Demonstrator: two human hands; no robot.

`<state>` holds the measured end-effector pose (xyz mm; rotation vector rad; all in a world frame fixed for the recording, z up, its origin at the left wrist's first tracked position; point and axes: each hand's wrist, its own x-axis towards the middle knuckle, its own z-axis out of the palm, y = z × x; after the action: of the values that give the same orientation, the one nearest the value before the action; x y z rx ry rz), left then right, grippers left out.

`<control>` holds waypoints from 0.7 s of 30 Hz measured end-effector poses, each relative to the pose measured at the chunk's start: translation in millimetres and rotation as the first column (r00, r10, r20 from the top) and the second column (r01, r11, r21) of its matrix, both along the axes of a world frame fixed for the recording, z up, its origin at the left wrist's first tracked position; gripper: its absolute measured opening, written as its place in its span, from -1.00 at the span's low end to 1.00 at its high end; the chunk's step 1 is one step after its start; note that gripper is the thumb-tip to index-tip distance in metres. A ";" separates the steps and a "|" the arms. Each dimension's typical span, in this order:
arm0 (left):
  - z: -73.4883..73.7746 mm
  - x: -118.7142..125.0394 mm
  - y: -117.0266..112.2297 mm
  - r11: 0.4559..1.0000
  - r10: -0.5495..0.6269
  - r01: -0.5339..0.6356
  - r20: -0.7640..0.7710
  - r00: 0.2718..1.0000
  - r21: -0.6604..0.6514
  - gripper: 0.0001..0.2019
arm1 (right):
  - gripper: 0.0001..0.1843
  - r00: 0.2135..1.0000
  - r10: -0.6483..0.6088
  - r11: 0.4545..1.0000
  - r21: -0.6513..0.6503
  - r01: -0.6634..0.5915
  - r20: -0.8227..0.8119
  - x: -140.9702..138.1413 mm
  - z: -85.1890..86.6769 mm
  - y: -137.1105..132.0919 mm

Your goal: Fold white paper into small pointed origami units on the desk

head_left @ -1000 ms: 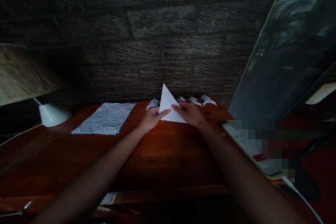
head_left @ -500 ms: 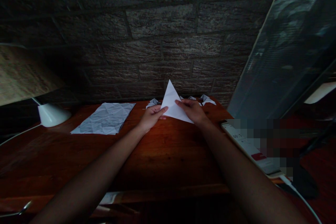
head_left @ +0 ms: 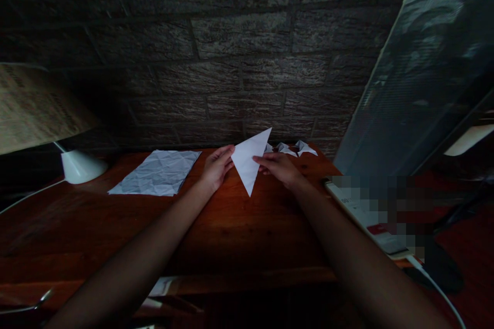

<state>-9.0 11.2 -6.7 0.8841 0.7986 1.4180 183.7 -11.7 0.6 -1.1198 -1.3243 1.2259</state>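
Both bare forearms extend forward and converge. The left hand (head_left: 216, 168) is turned palm inward, its fingertips pinched. The right hand (head_left: 280, 168), near it, lies palm down with thumb and forefinger pinched.

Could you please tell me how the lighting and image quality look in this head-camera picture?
Head view: very dim overall; one warm pool of light falls on the wooden table around the folded paper triangle, held between the left hand and right hand; forearms sink into shadow; wide-angle distortion bends the brick wall; a pixelated patch masks the right side.
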 end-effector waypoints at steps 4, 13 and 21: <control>-0.2 3.6 -4.4 0.991 -0.133 0.133 -0.029 0.991 0.004 -0.65 | -0.73 1.000 -0.014 1.000 0.001 0.014 -0.024 -1.1 1.4 -1.9; -3.9 8.2 -2.4 0.992 -0.122 0.121 -0.024 0.992 -0.045 -0.59 | -0.66 0.998 0.066 0.997 -0.026 -0.066 -0.012 -10.3 -0.8 -4.9; -1.6 6.9 0.5 0.988 -0.144 0.144 0.006 0.990 -0.049 -0.57 | -0.64 0.998 0.053 0.998 -0.013 -0.053 -0.038 -10.2 -0.1 -5.4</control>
<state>-2.1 11.6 -8.3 0.8839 0.7494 1.2677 173.5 -17.0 0.5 -1.0725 -1.3259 1.2912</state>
